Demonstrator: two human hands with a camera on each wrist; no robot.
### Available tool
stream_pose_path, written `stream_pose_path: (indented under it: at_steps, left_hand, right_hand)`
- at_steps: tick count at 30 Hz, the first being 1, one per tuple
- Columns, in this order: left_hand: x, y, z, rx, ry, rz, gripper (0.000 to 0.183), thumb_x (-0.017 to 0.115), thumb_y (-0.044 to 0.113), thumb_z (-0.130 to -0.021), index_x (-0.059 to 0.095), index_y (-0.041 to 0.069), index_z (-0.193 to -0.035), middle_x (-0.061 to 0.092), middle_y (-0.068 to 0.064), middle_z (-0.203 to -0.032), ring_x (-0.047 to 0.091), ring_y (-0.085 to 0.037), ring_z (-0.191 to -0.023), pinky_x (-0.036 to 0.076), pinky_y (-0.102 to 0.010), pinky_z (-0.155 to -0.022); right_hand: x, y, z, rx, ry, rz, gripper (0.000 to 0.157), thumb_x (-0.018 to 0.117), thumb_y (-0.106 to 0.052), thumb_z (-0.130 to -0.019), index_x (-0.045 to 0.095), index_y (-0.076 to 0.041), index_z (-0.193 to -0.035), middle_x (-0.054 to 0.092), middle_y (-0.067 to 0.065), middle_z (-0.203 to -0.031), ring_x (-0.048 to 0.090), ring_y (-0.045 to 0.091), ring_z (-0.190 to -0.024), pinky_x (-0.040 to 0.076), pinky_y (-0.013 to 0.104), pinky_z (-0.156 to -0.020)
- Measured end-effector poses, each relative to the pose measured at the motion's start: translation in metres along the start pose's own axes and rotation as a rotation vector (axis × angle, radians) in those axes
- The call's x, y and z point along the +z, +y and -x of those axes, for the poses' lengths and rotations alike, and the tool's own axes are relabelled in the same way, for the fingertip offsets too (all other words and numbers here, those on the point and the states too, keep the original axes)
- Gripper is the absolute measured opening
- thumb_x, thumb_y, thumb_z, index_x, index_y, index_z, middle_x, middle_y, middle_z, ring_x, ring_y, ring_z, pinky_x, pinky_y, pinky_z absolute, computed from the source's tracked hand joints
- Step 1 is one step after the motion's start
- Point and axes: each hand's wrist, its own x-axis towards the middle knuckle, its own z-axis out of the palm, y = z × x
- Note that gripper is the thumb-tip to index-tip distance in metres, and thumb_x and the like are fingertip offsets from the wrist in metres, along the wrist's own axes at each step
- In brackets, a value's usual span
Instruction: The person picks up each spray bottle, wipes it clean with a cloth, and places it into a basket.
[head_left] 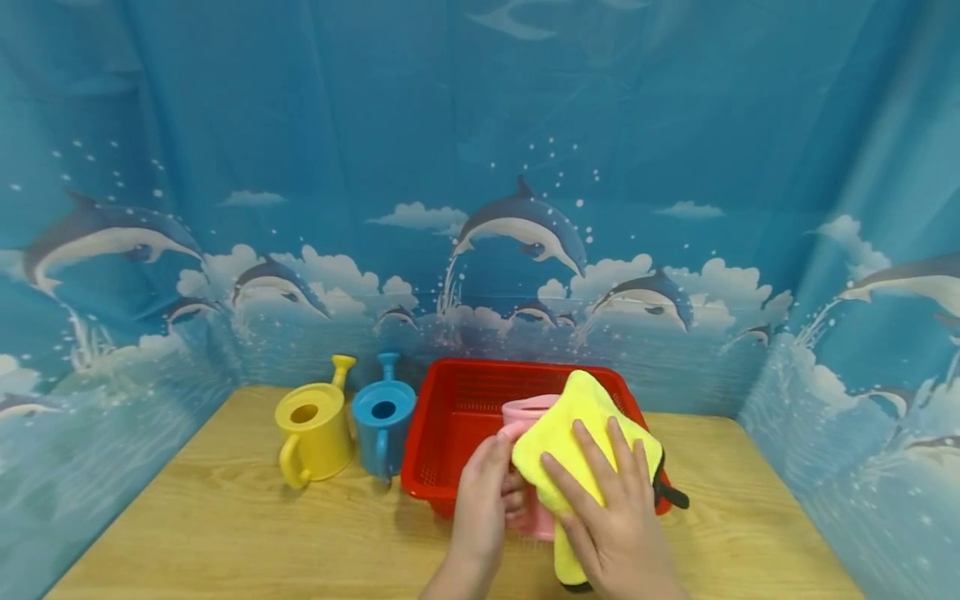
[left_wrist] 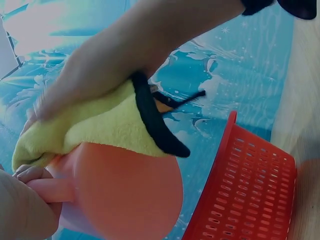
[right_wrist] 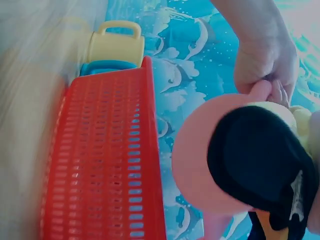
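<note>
My left hand [head_left: 480, 500] is gripping the handle [head_left: 514, 431] of the pink can [left_wrist: 131, 195], fingers curling round it. My right hand [head_left: 618, 512] is pressing a yellow cloth [head_left: 573, 408] onto the can's side; its fingers [head_left: 596, 460] are lying nearly straight and a bit spread over the top of the fabric, not curling round anything.

Pink can: sitting between my two hands, in front of the red basket [head_left: 517, 365] as the head view is seeing it. Both wrist views are showing background between can and basket, so I'm holding it apart from the basket and up off the wooden table [head_left: 337, 550]. Cloth is covering much of the can in the head view; part of its top is peeking out past the yellow.

Cloth: black edging [left_wrist: 150, 120] is running along the border and a short dark strap [head_left: 675, 497] is sticking out at the right. Right wrist view is showing a dark panel [right_wrist: 252, 157] at the near end, partly covering the can.

Left of the basket, the blue watering can [head_left: 367, 437] is standing just beside it, and the yellow watering can [head_left: 322, 433] is standing next to the blue one. Both are standing upright, spouts pointing toward the dolphin-print curtain [head_left: 450, 100], handles facing my side.
</note>
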Motion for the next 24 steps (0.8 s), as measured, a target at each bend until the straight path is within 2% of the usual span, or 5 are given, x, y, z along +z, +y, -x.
stream_pose_path:
  at_steps: [7,11,15,19,24]
  left_hand:
    - [0.000,0.000,0.000,0.051,-0.091,0.012,0.031,0.037,0.032,-0.099,0.035,0.008,-0.079,0.024,0.003,-0.054,0.020,-0.007,-0.041,0.019,-0.018,-0.040]
    - [-0.001,0.001,0.000,0.095,-0.102,0.018,0.037,0.035,0.031,-0.100,0.031,0.001,-0.079,0.023,0.003,-0.052,0.018,-0.006,-0.039,0.017,-0.018,-0.038]
    - [-0.003,0.004,-0.001,0.130,-0.075,0.019,0.036,0.036,0.030,-0.099,0.030,0.001,-0.078,0.023,0.003,-0.052,0.018,-0.006,-0.039,0.017,-0.019,-0.038]
    - [-0.006,0.007,0.000,0.126,-0.028,-0.007,0.032,0.040,0.033,-0.098,0.034,0.008,-0.078,0.025,0.001,-0.052,0.021,-0.008,-0.039,0.018,-0.019,-0.038]
    - [-0.009,0.008,-0.001,0.129,-0.013,0.044,0.030,0.038,0.030,-0.099,0.033,0.009,-0.077,0.023,0.001,-0.052,0.019,-0.009,-0.039,0.017,-0.019,-0.038]
  right_hand:
    - [0.008,-0.010,-0.019,0.190,-0.003,0.006,0.037,0.034,-0.044,-0.098,0.052,-0.030,-0.127,0.040,0.011,-0.140,0.019,0.041,-0.132,0.020,0.074,-0.090]
    - [0.012,-0.009,-0.033,0.161,0.048,0.013,0.036,0.037,-0.045,-0.096,0.054,-0.030,-0.125,0.044,0.014,-0.135,0.023,0.042,-0.130,0.024,0.071,-0.091]
    - [0.016,-0.010,-0.041,0.106,0.113,0.008,0.034,0.042,-0.043,-0.095,0.057,-0.029,-0.121,0.049,0.014,-0.130,0.036,0.041,-0.123,0.034,0.064,-0.088]
    - [0.021,-0.015,-0.039,0.097,0.137,0.026,0.032,0.042,-0.041,-0.096,0.059,-0.028,-0.119,0.053,0.014,-0.124,0.047,0.037,-0.111,0.041,0.058,-0.077]
    - [0.027,-0.021,-0.031,0.100,0.127,0.111,0.032,0.040,-0.042,-0.096,0.058,-0.030,-0.120,0.056,0.014,-0.116,0.053,0.034,-0.096,0.044,0.052,-0.065]
